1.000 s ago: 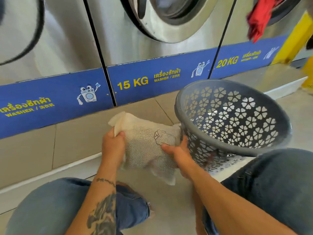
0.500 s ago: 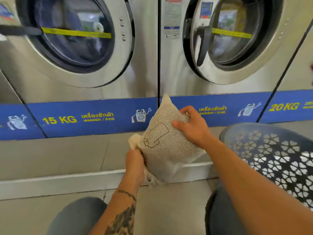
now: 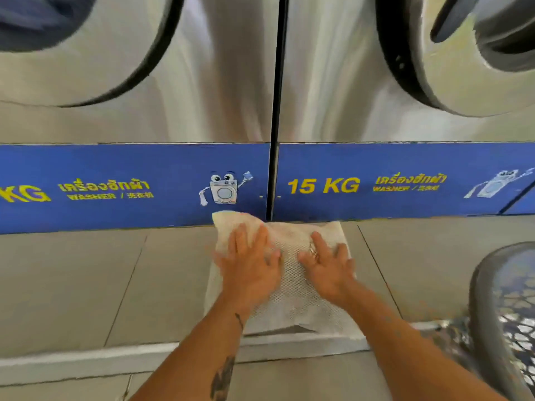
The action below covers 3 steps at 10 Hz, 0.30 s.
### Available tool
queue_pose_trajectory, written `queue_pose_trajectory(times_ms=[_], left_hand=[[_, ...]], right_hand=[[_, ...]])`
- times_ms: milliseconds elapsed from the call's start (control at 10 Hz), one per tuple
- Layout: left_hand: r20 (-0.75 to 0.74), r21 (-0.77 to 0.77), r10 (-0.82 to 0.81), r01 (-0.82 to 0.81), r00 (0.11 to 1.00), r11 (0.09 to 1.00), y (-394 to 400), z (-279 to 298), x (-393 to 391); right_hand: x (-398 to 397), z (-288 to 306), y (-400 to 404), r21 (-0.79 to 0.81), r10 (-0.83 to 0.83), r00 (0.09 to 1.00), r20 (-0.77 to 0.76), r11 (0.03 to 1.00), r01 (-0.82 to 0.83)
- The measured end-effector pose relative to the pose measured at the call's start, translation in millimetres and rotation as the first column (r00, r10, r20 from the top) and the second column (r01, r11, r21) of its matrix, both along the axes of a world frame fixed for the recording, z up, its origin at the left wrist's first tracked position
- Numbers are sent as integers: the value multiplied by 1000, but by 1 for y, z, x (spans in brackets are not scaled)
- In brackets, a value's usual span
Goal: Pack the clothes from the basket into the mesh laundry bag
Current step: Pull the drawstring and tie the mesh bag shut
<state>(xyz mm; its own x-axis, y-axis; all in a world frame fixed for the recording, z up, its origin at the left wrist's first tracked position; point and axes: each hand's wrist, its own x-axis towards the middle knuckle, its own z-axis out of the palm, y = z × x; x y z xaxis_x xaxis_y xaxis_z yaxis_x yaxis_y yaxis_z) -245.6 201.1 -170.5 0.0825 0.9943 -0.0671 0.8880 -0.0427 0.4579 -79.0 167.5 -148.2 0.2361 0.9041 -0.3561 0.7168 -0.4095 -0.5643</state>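
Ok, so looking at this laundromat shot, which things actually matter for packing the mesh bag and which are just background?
Part of the job:
mesh laundry bag, lying on the tiled ledge
left hand, flat on the bag
right hand, flat on the bag
grey basket, at the right edge

Just there:
washers behind
blue 15 KG strip
tiled ledge

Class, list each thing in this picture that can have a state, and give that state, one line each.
mesh laundry bag: lying flat on the tiled ledge
left hand: open, palm pressing the bag
right hand: open, palm pressing the bag
basket: on the floor at right, contents unclear
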Motion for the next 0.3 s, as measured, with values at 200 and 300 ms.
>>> queue_pose_trajectory(times_ms=[200, 300], left_hand=[[-221, -175, 12, -51, 975, 983, 26, -38, -7], [-367, -272, -41, -65, 929, 960, 31, 5, -16]], right_hand=[[-19, -27, 30, -106, 92, 976, 196, 992, -72], [-9, -17, 44, -283, 166, 977, 138, 951, -122]])
